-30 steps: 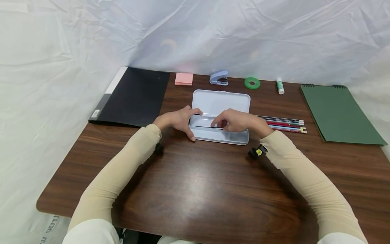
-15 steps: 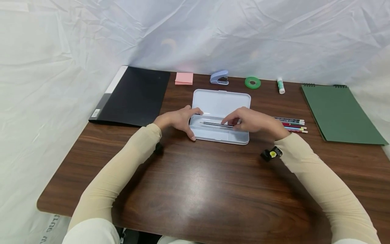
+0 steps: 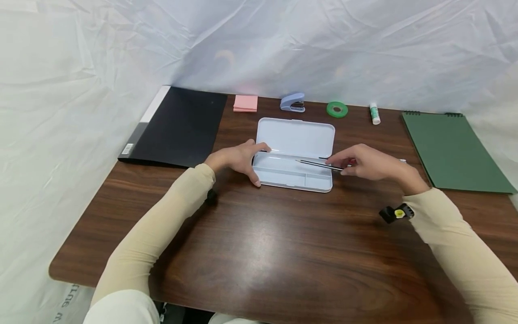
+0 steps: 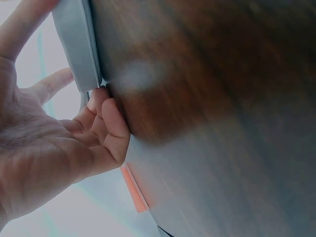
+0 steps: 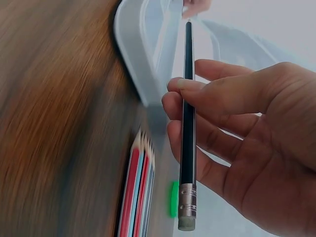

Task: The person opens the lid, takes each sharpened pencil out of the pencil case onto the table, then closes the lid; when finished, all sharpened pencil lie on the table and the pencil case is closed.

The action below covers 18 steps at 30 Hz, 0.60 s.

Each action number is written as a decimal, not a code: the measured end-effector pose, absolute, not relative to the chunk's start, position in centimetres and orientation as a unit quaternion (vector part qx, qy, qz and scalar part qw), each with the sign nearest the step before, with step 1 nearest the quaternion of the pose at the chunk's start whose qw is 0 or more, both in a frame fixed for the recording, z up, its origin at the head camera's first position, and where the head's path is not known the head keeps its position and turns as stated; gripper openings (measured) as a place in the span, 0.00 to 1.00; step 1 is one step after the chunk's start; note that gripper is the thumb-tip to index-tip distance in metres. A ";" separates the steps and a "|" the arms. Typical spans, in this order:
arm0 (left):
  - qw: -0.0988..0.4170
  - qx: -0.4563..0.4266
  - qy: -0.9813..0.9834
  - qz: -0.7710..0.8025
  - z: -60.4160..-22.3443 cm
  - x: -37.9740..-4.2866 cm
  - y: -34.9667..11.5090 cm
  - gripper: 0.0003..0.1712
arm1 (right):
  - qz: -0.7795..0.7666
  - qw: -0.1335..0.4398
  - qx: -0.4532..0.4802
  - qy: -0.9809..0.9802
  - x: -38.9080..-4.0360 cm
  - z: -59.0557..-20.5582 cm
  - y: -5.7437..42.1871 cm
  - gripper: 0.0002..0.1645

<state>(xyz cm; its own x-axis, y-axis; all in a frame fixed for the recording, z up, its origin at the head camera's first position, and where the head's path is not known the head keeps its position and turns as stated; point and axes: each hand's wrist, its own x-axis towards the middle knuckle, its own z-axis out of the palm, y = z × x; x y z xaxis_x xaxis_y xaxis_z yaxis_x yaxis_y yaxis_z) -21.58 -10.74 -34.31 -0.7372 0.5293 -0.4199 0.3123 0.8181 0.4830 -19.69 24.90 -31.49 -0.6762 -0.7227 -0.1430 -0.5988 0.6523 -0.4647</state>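
A white pencil case (image 3: pixel 295 137) lies with its lid raised on the brown table. My left hand (image 3: pixel 240 159) grips its left end, the thumb at the near corner and the index finger by the hinge; bent fingers (image 4: pixel 116 121) show against its side in the left wrist view. Just off the right end, my right hand (image 3: pixel 366 163) pinches a black pencil (image 5: pixel 188 143) between thumb and fingers. The pencil's sharp end points left over the case, its eraser end back toward the wrist. Below that hand lie several coloured pencils (image 5: pixel 140 177), mostly hidden in the head view.
Behind the case stand pink sticky notes (image 3: pixel 245 103), a lilac stapler (image 3: pixel 292 102), a green tape roll (image 3: pixel 332 113) and a glue stick (image 3: pixel 374 114). A black folder (image 3: pixel 182 126) is at the left, a green spiral notebook (image 3: pixel 457 153) at the right.
My right hand has moved right from inside the case to beyond its right end, bringing the black pencil with it. My left hand keeps its place on the case.
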 end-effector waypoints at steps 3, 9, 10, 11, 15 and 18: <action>0.281 0.231 0.911 0.193 -34.3 -21.6 -10.7 0.60 | -0.189 0.157 -0.356 0.902 -19.4 -31.5 26.3 0.25; 0.284 0.226 0.911 0.195 -34.4 -21.6 -10.7 0.60 | -0.180 0.151 -0.319 0.918 -19.1 -31.4 29.1 0.25; 0.284 0.226 0.911 0.194 -34.4 -21.6 -10.7 0.60 | -0.177 0.152 -0.311 0.921 -19.1 -31.3 29.5 0.24; 0.284 0.227 0.911 0.194 -34.4 -21.7 -10.7 0.60 | -0.173 0.151 -0.305 0.924 -19.1 -31.3 29.9 0.24; 0.284 0.227 0.911 0.193 -34.4 -21.7 -10.7 0.60 | -0.161 0.156 -0.282 0.933 -19.0 -31.6 31.2 0.22; 0.284 0.227 0.911 0.194 -34.4 -21.7 -10.7 0.60 | -0.161 0.161 -0.270 0.936 -18.9 -32.0 32.0 0.21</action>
